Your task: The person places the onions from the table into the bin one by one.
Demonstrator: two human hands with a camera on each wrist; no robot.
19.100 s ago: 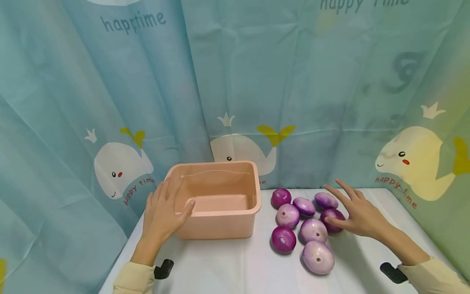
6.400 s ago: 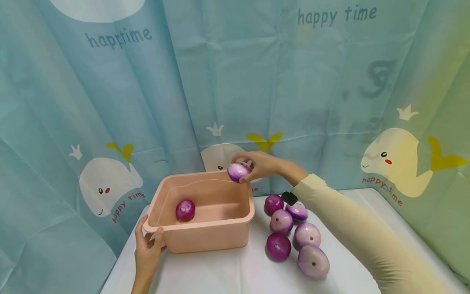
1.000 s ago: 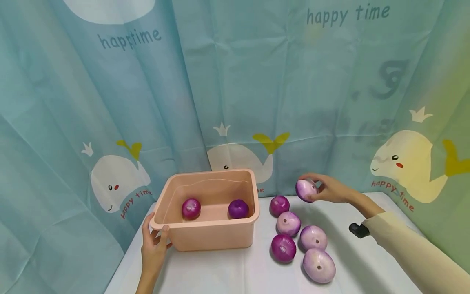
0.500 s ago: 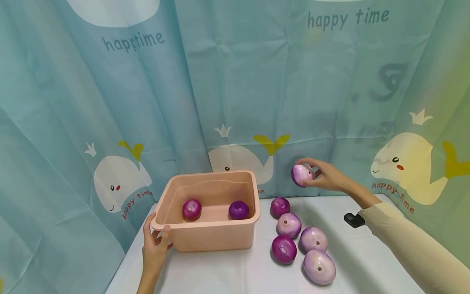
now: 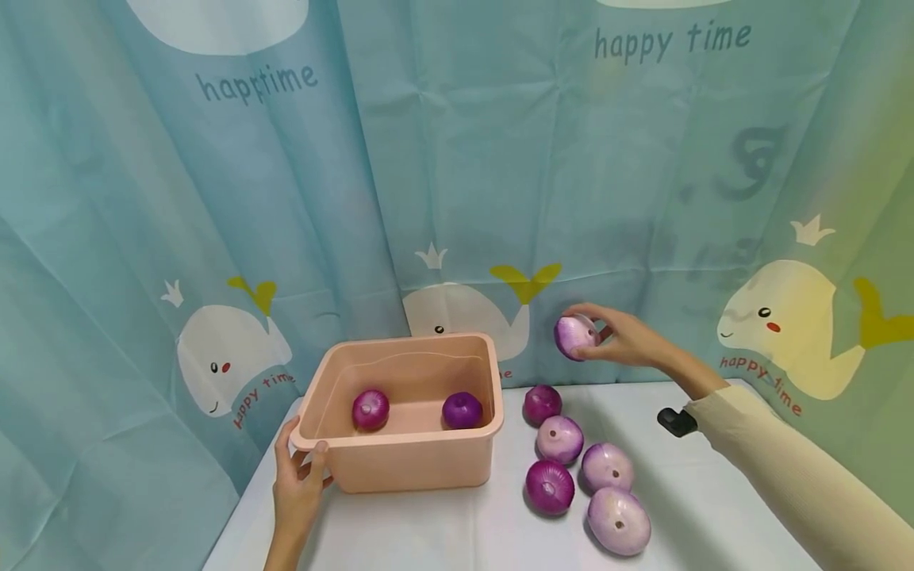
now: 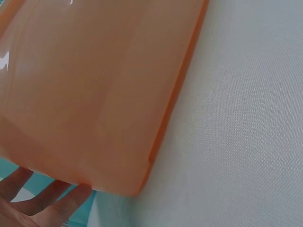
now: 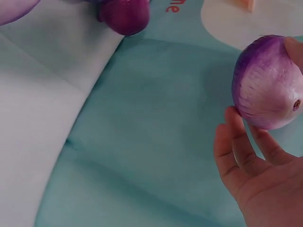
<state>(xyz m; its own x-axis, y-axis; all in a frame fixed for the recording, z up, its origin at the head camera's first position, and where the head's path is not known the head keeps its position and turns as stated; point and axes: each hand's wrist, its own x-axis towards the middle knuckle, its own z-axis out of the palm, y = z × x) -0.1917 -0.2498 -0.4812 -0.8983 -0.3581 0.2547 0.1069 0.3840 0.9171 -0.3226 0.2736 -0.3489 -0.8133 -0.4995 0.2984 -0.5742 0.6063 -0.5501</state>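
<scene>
My right hand (image 5: 617, 337) pinches a pale purple onion (image 5: 575, 337) between thumb and fingertips, raised above the back edge of the table. In the right wrist view the same onion (image 7: 267, 82) shows its root spot. My left hand (image 5: 296, 492) grips the near left corner of a pink plastic bin (image 5: 410, 464), its thumb on the front wall. Its fingertips (image 6: 78, 194) meet the wall in the left wrist view. Inside the bin lie a magenta onion (image 5: 370, 410) on the left and a dark purple onion (image 5: 462, 410) on the right.
Several onions lie on the white table right of the bin, among them a magenta onion (image 5: 550, 487) and a large pale onion (image 5: 618, 521). A blue curtain (image 5: 457, 159) with whale prints hangs close behind the table's back edge.
Compared with 19 seconds ago, two onions are now in the bin and the left hand holds its corner. Over the last second the right hand has raised its onion and carried it left.
</scene>
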